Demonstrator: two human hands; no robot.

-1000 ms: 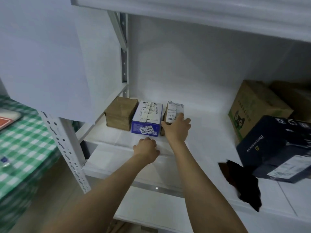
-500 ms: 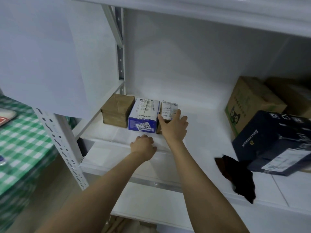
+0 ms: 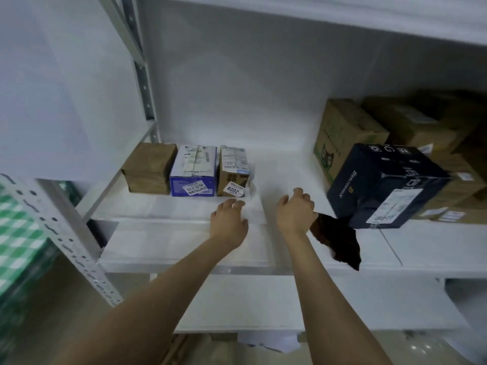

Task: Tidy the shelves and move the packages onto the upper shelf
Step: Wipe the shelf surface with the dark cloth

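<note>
Both hands have let go and pulled back from the small boxes.

A moment ago the right hand point(image 3: 295, 209) was touching the brown box with the label point(image 3: 233, 170); now it is off to the right, near the black cloth point(image 3: 336, 239), with fingers loosely curled and holding nothing. The left hand point(image 3: 228, 223) lies flat on the white shelf point(image 3: 158, 227), fingers a little apart and empty. Three boxes sit side by side at the back left: the plain brown box point(image 3: 149, 171), the blue box point(image 3: 193, 171), then the labelled one. The big dark box point(image 3: 387, 185) leans on the right.
</note>
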